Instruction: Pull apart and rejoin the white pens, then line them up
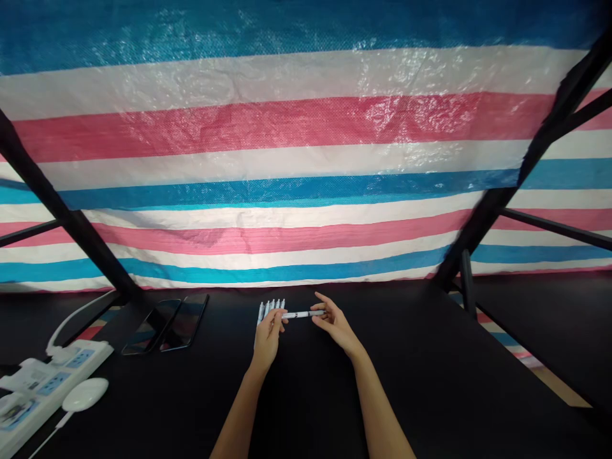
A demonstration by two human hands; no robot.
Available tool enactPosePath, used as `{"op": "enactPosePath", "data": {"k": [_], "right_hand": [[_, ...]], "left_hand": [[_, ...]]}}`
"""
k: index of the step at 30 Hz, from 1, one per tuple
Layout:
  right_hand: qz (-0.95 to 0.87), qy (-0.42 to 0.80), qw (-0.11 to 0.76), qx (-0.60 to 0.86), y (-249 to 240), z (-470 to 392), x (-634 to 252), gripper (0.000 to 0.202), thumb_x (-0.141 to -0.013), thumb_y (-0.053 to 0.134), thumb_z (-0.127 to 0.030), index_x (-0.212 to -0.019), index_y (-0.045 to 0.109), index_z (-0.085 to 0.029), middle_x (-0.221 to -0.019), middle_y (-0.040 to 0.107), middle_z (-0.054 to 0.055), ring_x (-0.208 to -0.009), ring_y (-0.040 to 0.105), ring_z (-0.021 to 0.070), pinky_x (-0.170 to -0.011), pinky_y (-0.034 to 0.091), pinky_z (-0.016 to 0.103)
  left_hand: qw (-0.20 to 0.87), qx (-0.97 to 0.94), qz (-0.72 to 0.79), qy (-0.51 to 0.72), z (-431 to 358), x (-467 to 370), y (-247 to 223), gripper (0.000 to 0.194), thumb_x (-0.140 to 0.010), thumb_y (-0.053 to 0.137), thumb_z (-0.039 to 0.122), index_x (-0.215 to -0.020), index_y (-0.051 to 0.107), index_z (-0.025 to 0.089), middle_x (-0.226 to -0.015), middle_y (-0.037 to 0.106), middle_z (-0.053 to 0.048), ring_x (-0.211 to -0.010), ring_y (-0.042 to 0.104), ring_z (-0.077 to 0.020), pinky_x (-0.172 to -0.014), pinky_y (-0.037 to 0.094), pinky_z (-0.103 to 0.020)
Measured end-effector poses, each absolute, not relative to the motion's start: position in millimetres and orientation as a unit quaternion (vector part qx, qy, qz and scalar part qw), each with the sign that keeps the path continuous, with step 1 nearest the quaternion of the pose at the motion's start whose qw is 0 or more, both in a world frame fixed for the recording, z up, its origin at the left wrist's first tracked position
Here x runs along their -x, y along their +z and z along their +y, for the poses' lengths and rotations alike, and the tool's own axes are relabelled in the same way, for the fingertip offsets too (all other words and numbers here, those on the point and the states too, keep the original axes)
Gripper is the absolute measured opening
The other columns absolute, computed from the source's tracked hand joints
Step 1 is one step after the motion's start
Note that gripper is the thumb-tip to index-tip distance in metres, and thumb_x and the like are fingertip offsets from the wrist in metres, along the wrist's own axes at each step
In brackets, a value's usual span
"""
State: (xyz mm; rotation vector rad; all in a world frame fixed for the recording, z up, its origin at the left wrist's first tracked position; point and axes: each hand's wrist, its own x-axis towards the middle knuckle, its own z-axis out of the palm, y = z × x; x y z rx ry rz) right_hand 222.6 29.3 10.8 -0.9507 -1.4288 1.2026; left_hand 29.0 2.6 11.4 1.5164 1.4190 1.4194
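A white pen [299, 314] with dark markings lies level between my hands, above the black table [306, 389]. Its left end is pinched in my left hand [268, 335]. My right hand [337, 325] is at the pen's right end, thumb below and fingers around it, with the index finger raised. Several similar white pens [261, 311] stand side by side in a row just behind my left hand, which hides their lower parts.
Two dark phones [184, 324] lie on the table to the left. A white power strip [52, 382] with plugs and a white round-headed cable device [85, 394] are at the far left. Black frame bars [497, 210] and a striped sheet [287, 153] stand behind.
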Motion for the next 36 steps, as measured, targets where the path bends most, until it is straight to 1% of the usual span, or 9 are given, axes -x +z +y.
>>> {"op": "enactPosePath", "data": {"k": [3, 6, 12, 16, 19, 21, 25, 29, 36], "right_hand": [[-0.587, 0.496, 0.475, 0.429, 9.1, 29.6, -219.7, 0.052, -0.082, 0.055, -0.048, -0.124, 0.052, -0.017, -0.071, 0.063, 0.003, -0.061, 0.055, 0.0137, -0.063, 0.044, 0.028], [-0.604, 0.529, 0.435, 0.409, 12.1, 27.9, -219.2, 0.051, -0.083, 0.049, -0.053, -0.115, 0.059, -0.014, -0.055, 0.059, 0.000, -0.053, 0.053, 0.0138, -0.057, 0.041, 0.027], [-0.599, 0.546, 0.457, 0.366, 25.3, 21.8, -222.4, 0.040, -0.077, 0.062, -0.044, -0.108, 0.064, -0.018, -0.070, 0.063, 0.001, -0.064, 0.054, 0.0138, -0.066, 0.042, 0.028], [-0.579, 0.566, 0.463, 0.361, 26.3, 21.8, -220.6, 0.029, -0.076, 0.061, -0.039, -0.094, 0.070, -0.018, -0.063, 0.060, 0.000, -0.062, 0.054, 0.0140, -0.068, 0.041, 0.029], [-0.572, 0.559, 0.472, 0.370, 26.8, 22.8, -219.8, 0.023, -0.074, 0.061, -0.036, -0.083, 0.072, -0.018, -0.060, 0.059, 0.000, -0.061, 0.053, 0.0144, -0.067, 0.041, 0.028], [-0.561, 0.550, 0.485, 0.384, 27.2, 23.7, -220.4, 0.021, -0.072, 0.060, -0.033, -0.079, 0.072, -0.018, -0.058, 0.058, 0.000, -0.059, 0.053, 0.0144, -0.065, 0.041, 0.028], [-0.528, 0.529, 0.518, 0.417, 27.5, 25.7, -222.9, 0.020, -0.069, 0.058, -0.032, -0.073, 0.071, -0.018, -0.054, 0.056, 0.000, -0.056, 0.050, 0.0143, -0.061, 0.040, 0.028], [-0.507, 0.522, 0.536, 0.428, 28.1, 26.3, -223.7, 0.020, -0.067, 0.057, -0.032, -0.070, 0.070, -0.018, -0.051, 0.055, 0.000, -0.054, 0.049, 0.0146, -0.060, 0.040, 0.029], [-0.496, 0.529, 0.541, 0.426, 29.9, 25.9, -224.3, 0.019, -0.068, 0.056, -0.030, -0.070, 0.070, -0.018, -0.051, 0.054, -0.001, -0.053, 0.048, 0.0138, -0.060, 0.038, 0.028]], "left_hand": [[0.330, -0.579, 0.520, 0.535, 2.0, -29.5, 12.0, 0.044, -0.085, 0.040, 0.054, -0.092, 0.063, 0.016, -0.067, 0.060, -0.003, -0.055, 0.054, -0.0121, -0.049, 0.040, -0.023], [0.338, -0.572, 0.517, 0.540, 1.9, -29.8, 12.9, 0.045, -0.084, 0.041, 0.055, -0.091, 0.063, 0.016, -0.063, 0.058, -0.002, -0.053, 0.052, -0.0115, -0.048, 0.038, -0.023], [0.385, -0.522, 0.503, 0.572, 4.1, -30.5, 15.1, 0.045, -0.078, 0.049, 0.057, -0.091, 0.059, 0.015, -0.056, 0.059, 0.001, -0.043, 0.048, -0.0084, -0.044, 0.034, -0.021], [0.423, -0.502, 0.497, 0.568, 5.0, -29.7, 15.6, 0.041, -0.077, 0.052, 0.053, -0.093, 0.057, 0.015, -0.035, 0.045, 0.008, -0.033, 0.042, -0.0087, -0.041, 0.033, -0.020], [0.446, -0.503, 0.498, 0.548, 4.9, -29.1, 15.6, 0.040, -0.076, 0.052, 0.054, -0.087, 0.059, 0.015, -0.030, 0.036, 0.010, -0.028, 0.038, -0.0086, -0.039, 0.034, -0.021], [0.439, -0.512, 0.498, 0.544, 4.3, -29.3, 15.6, 0.041, -0.077, 0.051, 0.053, -0.089, 0.060, 0.015, -0.035, 0.044, 0.008, -0.032, 0.042, -0.0089, -0.041, 0.035, -0.021], [0.415, -0.544, 0.483, 0.546, 2.8, -30.3, 14.4, 0.039, -0.076, 0.056, 0.049, -0.095, 0.061, 0.015, -0.063, 0.062, -0.001, -0.049, 0.054, -0.0096, -0.046, 0.040, -0.021], [0.400, -0.549, 0.487, 0.549, 3.3, -30.7, 12.0, 0.037, -0.076, 0.056, 0.047, -0.096, 0.062, 0.016, -0.072, 0.064, -0.003, -0.057, 0.057, -0.0108, -0.048, 0.042, -0.021], [0.348, -0.552, 0.517, 0.554, 6.6, -27.9, 9.3, 0.034, -0.076, 0.056, 0.049, -0.086, 0.063, 0.016, -0.071, 0.063, -0.003, -0.059, 0.058, -0.0129, -0.056, 0.046, -0.025]]}}
